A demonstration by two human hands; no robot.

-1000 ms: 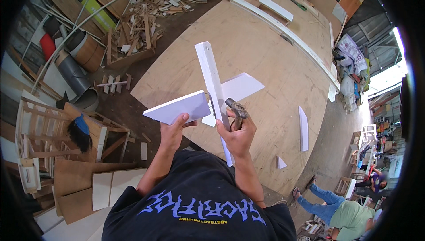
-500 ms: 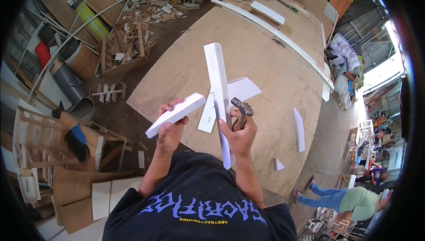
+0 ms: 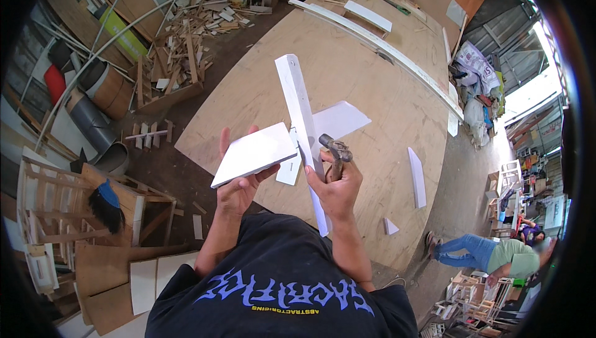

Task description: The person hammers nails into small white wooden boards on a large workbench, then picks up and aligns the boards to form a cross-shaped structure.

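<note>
A flat white board [image 3: 257, 153] with slanted ends rests in my left hand [image 3: 237, 192], thumb and fingers gripping its edges. My right hand [image 3: 338, 186] holds a hammer [image 3: 336, 149] with a worn metal head. The same hand also clasps a long white wooden strip [image 3: 298, 99], which stands between the two hands and slants away from me. Behind the strip, another white angled board [image 3: 341, 119] lies on the plywood table [image 3: 248, 99]. A smaller white piece [image 3: 287, 171] is partly hidden under the left board and the strip.
A narrow white piece [image 3: 417, 178] and a small white triangle [image 3: 390, 226] lie on the table's right. A long white batten [image 3: 379, 43] crosses its far part. Wood scraps [image 3: 180, 58] heap on the floor at left. Another person [image 3: 490, 256] stands at right.
My left hand has turned the board so its broad face shows, and its edge now sits closer to the strip. The strip leans slightly more leftward at its far end.
</note>
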